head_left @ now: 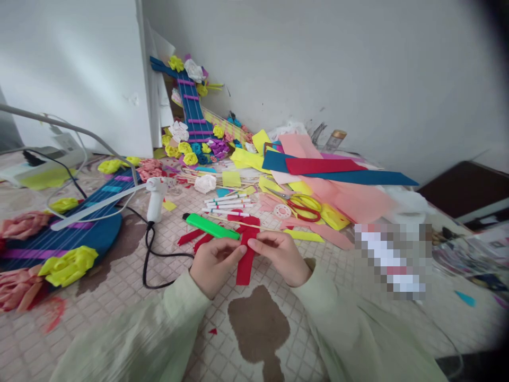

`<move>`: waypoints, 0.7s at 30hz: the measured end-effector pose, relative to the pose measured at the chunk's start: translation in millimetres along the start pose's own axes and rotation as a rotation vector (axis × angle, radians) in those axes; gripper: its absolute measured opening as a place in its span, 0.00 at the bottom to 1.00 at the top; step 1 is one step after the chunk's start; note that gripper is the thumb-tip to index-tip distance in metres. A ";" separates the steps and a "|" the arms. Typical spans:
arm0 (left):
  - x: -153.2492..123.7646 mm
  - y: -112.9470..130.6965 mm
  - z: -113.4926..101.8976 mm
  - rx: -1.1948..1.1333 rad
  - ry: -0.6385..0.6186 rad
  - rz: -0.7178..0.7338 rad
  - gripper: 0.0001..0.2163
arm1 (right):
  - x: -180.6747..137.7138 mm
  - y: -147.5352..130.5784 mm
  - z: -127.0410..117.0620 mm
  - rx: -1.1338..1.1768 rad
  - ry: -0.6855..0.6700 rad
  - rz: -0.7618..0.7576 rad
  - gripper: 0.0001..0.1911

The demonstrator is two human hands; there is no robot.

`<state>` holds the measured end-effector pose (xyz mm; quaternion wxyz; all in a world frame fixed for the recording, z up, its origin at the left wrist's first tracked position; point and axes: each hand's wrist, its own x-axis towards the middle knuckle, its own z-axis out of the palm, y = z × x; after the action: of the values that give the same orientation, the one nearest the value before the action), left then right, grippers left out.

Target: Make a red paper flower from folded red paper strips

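Between my two hands is a red crepe paper strip, its lower end hanging free above the table. My left hand pinches its left edge between thumb and fingers. From the other side, my right hand pinches the same strip, the two thumbs nearly meeting. Just beyond the fingertips lies a green utility knife, with more red paper pieces beside it. A thin wooden stick runs behind the strip; whether a hand touches it I cannot tell.
A white glue gun stands left with its black cord. Red-handled scissors, several marker pens and coloured paper sheets lie beyond. A blue paper guitar with crepe flowers is at left; another guitar leans at the back.
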<state>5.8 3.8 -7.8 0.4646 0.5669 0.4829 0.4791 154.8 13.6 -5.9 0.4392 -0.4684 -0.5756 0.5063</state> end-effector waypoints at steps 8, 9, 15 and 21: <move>-0.1 0.7 -1.2 0.030 -0.013 -0.034 0.04 | -0.2 0.9 1.0 0.080 0.124 0.015 0.09; -0.4 0.7 -1.3 0.031 -0.018 -0.038 0.04 | -0.2 0.5 0.6 0.081 0.134 0.010 0.09; -1.2 1.0 -1.8 0.039 -0.027 -0.049 0.05 | -0.5 -0.2 1.1 0.097 0.140 0.021 0.10; -0.5 1.4 -3.3 0.059 0.017 -0.020 0.05 | -1.7 0.0 3.5 0.033 0.007 0.019 0.10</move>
<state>2.7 3.4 -6.1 0.4486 0.5714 0.5064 0.4646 151.7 11.4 -6.3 0.4437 -0.4684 -0.5613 0.5183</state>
